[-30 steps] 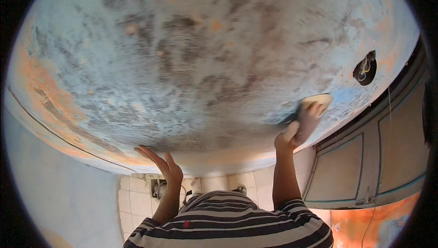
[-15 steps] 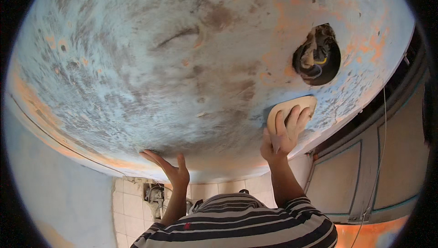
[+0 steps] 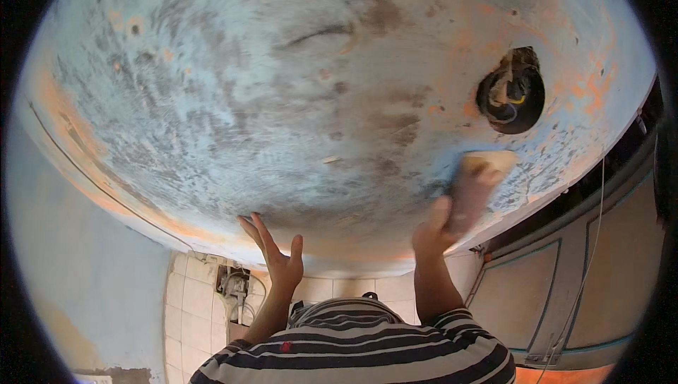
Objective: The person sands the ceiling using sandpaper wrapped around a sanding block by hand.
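A wide wall, pale blue with grey-brown and orange patches, rises in front of me. My left hand is against its lower middle part, fingers stretched and spread, holding nothing. On the right, my right hand grips a sanding pad with a pale, flat body and a brownish-purple part toward my palm. The pad is tilted on the wall below a dark round hole. Motion smears the pad and the fingers on it, so their exact contact with the wall cannot be made out.
Loose wires poke out of the round hole at the upper right. A panelled brown door stands at the right, with a thin hanging cord before it. Pale tiles and an opening with pipes lie at the lower left.
My right hand and the pad have shifted to the right, and the pad has turned to a more upright slant. My left hand's fingers have spread more. The view has shifted slightly.
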`<state>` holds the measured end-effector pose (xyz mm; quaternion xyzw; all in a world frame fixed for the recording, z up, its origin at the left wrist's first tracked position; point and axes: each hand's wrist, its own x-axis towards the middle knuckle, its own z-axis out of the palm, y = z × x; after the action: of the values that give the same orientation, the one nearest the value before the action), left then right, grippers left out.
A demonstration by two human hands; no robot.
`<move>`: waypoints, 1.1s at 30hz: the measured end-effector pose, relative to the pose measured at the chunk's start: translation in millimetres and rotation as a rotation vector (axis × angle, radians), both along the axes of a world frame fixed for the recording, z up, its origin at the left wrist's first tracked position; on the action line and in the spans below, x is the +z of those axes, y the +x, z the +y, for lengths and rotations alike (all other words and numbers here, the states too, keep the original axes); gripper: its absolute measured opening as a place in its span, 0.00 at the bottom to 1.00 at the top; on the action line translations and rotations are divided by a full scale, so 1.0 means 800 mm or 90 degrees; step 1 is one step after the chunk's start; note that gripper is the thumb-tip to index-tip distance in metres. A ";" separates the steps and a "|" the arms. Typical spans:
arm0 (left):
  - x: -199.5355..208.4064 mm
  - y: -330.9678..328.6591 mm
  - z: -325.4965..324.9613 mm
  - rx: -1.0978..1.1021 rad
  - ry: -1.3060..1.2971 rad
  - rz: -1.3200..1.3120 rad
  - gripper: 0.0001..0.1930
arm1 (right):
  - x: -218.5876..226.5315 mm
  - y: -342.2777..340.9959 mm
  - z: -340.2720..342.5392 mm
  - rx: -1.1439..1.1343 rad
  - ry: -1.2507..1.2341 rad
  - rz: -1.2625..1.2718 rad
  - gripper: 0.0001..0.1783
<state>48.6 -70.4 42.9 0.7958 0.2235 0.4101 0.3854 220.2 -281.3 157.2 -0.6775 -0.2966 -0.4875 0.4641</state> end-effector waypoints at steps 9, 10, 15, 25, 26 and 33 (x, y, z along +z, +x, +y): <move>0.025 -0.059 0.107 0.035 0.051 -0.009 0.49 | 0.029 -0.046 0.117 -0.006 -0.070 -0.052 0.21; 0.025 -0.065 0.119 0.034 0.050 -0.013 0.49 | 0.023 -0.055 0.128 -0.008 -0.201 -0.087 0.21; 0.018 -0.106 0.175 0.013 0.022 0.009 0.49 | 0.075 -0.104 0.190 -0.023 -0.469 0.103 0.22; -0.006 -0.154 0.258 -0.107 0.052 0.011 0.51 | 0.113 -0.101 0.235 -0.165 -0.411 -0.159 0.25; -0.003 -0.157 0.262 -0.115 0.048 0.010 0.51 | 0.114 -0.087 0.234 -0.064 -0.144 -0.100 0.24; 0.002 -0.156 0.287 -0.129 0.066 0.010 0.51 | 0.096 -0.104 0.246 -0.108 -0.486 -0.280 0.24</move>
<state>-76.5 159.2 44.9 0.8362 0.1238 0.3740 0.3815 136.9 -84.9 234.0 -0.7024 -0.4903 -0.5119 0.0651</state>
